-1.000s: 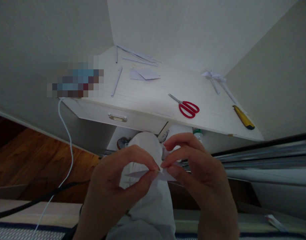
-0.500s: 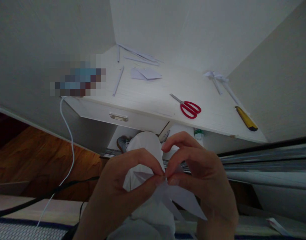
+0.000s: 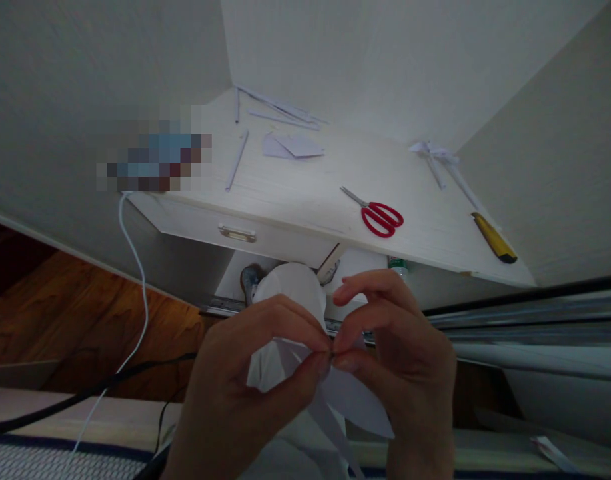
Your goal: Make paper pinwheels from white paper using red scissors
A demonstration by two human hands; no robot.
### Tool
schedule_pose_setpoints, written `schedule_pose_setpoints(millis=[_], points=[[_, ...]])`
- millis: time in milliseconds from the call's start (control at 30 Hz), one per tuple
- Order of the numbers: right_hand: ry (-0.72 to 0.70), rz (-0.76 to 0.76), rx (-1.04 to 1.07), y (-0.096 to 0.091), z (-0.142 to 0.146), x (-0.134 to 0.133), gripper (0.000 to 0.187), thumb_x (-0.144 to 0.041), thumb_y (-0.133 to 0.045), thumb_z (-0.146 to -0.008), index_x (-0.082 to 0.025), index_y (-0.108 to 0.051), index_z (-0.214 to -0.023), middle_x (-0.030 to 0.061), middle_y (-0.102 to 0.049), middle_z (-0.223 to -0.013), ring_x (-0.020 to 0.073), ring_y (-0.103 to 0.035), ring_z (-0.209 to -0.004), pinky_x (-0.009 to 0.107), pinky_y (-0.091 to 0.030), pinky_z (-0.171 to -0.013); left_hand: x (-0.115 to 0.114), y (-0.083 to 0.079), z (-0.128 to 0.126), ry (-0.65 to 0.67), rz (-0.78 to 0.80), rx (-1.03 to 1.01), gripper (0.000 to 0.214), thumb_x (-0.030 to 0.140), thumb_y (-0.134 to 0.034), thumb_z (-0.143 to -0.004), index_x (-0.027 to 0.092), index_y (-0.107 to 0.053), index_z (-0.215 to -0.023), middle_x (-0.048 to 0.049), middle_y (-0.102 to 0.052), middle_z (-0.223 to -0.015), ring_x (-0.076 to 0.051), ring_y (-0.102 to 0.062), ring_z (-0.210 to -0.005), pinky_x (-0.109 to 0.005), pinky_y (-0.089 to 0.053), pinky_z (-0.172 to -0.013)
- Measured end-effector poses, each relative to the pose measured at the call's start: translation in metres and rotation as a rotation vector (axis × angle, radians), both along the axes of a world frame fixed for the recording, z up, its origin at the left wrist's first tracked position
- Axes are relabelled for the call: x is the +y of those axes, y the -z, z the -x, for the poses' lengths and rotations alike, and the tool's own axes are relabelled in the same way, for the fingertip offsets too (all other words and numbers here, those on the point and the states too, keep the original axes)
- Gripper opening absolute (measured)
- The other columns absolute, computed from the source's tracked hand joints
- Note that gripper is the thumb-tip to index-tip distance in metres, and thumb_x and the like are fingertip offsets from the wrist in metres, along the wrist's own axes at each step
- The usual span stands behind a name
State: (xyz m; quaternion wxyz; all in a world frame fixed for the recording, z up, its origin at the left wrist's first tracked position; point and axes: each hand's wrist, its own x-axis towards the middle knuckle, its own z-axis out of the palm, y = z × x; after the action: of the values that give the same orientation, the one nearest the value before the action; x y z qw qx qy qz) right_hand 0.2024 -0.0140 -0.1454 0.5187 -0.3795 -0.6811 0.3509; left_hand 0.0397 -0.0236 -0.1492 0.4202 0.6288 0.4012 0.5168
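Both hands meet above my lap, in front of the white desk. My left hand (image 3: 265, 360) pinches a piece of white cut paper (image 3: 358, 400) between thumb and forefinger. Right against it, my right hand (image 3: 390, 360) pinches the same paper, its other fingers curled. Pointed flaps and a narrow strip of the paper hang below the fingertips; the exact spot gripped is hidden. Beyond the hands, red-handled scissors (image 3: 380, 219) lie on the desk, blades pointing up and left.
On the desk (image 3: 305, 190) lie rolled paper sticks (image 3: 236, 160), folded paper pieces (image 3: 295, 146), a paper construction (image 3: 435, 155) and a yellow-black cutter (image 3: 492, 237). A blurred-out object (image 3: 160, 160) sits at the left, with a white cable (image 3: 144, 287) running down. A drawer handle (image 3: 237, 233) protrudes in front.
My right hand has shifted slightly left and down, and its index finger has bent differently. The paper flaps have turned and swung a little left. Both pinches remain.
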Motion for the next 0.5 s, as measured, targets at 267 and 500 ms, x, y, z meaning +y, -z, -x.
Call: schedule_pose_setpoints(millis=[267, 500], points=[[0.005, -0.017, -0.076, -0.0057, -0.0017, -0.0005, 0.009, -0.016, -0.07, -0.084, -0.023, -0.064, -0.082, 0.0, -0.061, -0.102, 0.0163, -0.059, -0.096, 0.028, -0.049, -0.085, -0.003, -0.0033, 0.0004, -0.055, -0.08, 0.078, 0.023, 0.007, -0.067, -0.08, 0.03, -0.066, -0.085, 0.0076, -0.073, -0.084, -0.01, -0.069, -0.082, -0.019, -0.056, -0.073], [0.104, -0.05, -0.245, -0.0061, 0.0018, -0.0007, 0.01, -0.016, -0.067, -0.084, -0.023, -0.06, -0.083, -0.0002, -0.059, -0.101, 0.0153, -0.059, -0.094, 0.027, -0.05, -0.084, 0.0028, -0.0005, 0.0044, -0.036, -0.092, 0.109, 0.022, 0.009, -0.068, -0.08, 0.031, -0.07, -0.085, 0.0065, -0.074, -0.089, -0.011, -0.07, -0.083, -0.019, -0.056, -0.073]])
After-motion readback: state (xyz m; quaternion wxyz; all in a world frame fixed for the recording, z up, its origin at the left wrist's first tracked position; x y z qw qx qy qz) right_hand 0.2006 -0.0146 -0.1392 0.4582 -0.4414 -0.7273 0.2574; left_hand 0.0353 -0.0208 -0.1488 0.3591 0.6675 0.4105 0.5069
